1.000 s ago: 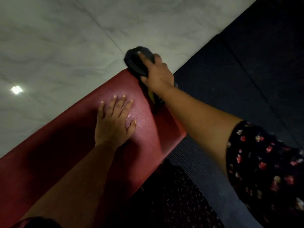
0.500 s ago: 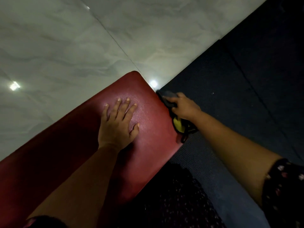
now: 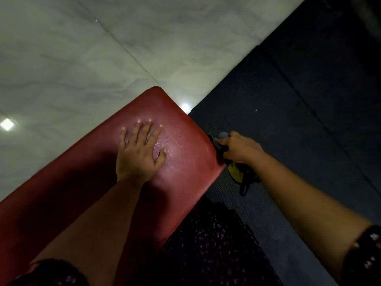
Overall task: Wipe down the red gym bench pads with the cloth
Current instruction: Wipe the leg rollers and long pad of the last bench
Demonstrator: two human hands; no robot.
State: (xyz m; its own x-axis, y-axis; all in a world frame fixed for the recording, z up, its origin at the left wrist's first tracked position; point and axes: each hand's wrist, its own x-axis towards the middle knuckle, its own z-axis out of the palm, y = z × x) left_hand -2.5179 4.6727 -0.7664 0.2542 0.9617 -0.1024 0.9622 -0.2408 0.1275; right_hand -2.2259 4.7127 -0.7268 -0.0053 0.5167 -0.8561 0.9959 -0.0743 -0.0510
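The red bench pad (image 3: 185, 162) runs from the lower left up to a rounded end near the middle of the view. My left hand (image 3: 140, 153) lies flat on its top with the fingers spread. My right hand (image 3: 240, 148) grips a dark cloth (image 3: 221, 150) and holds it against the pad's right side edge, close to the end. A yellow part of the cloth (image 3: 236, 174) hangs below my wrist, with a dark strip dangling toward the floor.
Pale marble tile floor (image 3: 103, 58) lies beyond the bench to the left. Dark rubber gym matting (image 3: 299, 110) covers the floor to the right. My dark flowered clothing (image 3: 206, 244) shows under the pad's near edge.
My right hand has carried the cloth from the pad's far end corner down along its right side edge, toward me. My left hand has stayed flat on the pad.
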